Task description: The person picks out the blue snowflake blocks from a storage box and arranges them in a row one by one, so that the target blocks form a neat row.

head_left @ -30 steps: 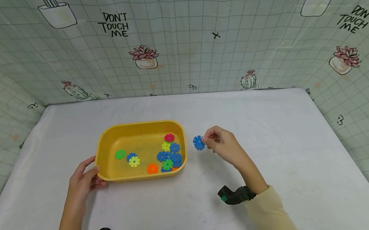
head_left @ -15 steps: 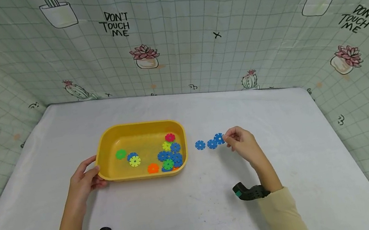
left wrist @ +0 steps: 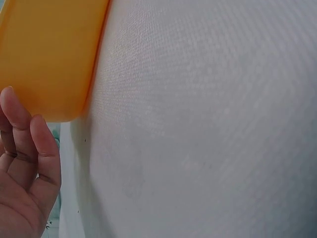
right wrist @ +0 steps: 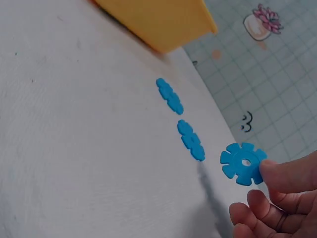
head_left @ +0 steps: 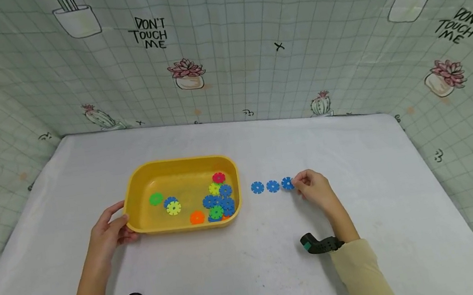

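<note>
My left hand (head_left: 109, 232) grips the left end of a yellow plastic tray (head_left: 176, 160), thumb at the rim and fingers at its outer side. In the left wrist view, fingertips touch the tray wall (left wrist: 54, 64). My right hand (head_left: 315, 188) pinches a blue notched snowflake disc (head_left: 287, 183) between thumb and fingers. The right wrist view shows this disc (right wrist: 237, 166) tilted up, with a hole in its middle. To its left, two more blue discs, a nearer one (head_left: 273, 186) and a farther one (head_left: 258, 187), lie flat in a row beside the tray.
Inside the tray are several discs: a red one (head_left: 218, 177), an orange one (head_left: 197, 217), a light green one (head_left: 156, 199), a yellow one (head_left: 174, 208) and a blue cluster at the right end. A white cloth (head_left: 254, 276) covers the table. Patterned fabric (head_left: 229, 27) hangs behind.
My right hand has moved right, away from the tray, then lowered its disc into line with two blue discs that now show on the table. My left hand stays on the tray.
</note>
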### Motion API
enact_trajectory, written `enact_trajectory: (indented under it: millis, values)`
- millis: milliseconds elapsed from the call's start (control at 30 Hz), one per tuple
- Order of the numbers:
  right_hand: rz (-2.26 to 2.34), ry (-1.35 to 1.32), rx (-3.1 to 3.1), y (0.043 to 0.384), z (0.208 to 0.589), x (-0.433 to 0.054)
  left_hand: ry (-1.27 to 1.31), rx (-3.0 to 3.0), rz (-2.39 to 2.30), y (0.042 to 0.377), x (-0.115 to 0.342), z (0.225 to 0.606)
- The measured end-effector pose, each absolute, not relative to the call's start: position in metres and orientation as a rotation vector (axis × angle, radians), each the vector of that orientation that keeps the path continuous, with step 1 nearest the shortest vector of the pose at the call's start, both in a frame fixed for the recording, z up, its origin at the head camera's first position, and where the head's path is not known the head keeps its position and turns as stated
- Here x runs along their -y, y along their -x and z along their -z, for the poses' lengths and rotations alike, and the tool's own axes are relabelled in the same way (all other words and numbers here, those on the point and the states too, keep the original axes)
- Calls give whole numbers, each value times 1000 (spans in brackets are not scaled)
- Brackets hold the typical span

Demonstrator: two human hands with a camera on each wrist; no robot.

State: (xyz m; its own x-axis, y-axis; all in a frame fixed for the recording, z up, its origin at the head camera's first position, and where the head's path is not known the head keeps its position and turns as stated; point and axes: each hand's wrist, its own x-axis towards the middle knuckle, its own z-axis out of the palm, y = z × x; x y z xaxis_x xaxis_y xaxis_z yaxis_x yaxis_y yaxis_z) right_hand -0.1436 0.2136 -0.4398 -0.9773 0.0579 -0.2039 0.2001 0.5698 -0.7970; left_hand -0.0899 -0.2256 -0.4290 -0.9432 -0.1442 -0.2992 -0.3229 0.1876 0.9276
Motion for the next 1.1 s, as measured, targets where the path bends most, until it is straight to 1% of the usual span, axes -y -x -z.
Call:
enact_trajectory:
  millis: [200,300,400,567,800,1000,1100]
  values:
    - [1321,-255,-2668,148,451,-215,428,-2275,-1947,94,240,457]
    - [1309,-272,-2676,150,452,-215,382,-2265,-1985,96,242,463]
    - [1278,-294,-2673,152,452,-216,371,-2241,-2009,97,243,464]
    - [1219,-310,-2674,155,452,-216,392,-2253,-1961,96,240,456]
    - [1158,-302,-2649,159,448,-215,393,-2277,-1972,96,244,465]
    - [1117,-323,-2636,161,445,-215,372,-2272,-1954,97,243,458]
    - [1113,-345,-2619,162,444,-213,405,-2284,-1925,97,242,455]
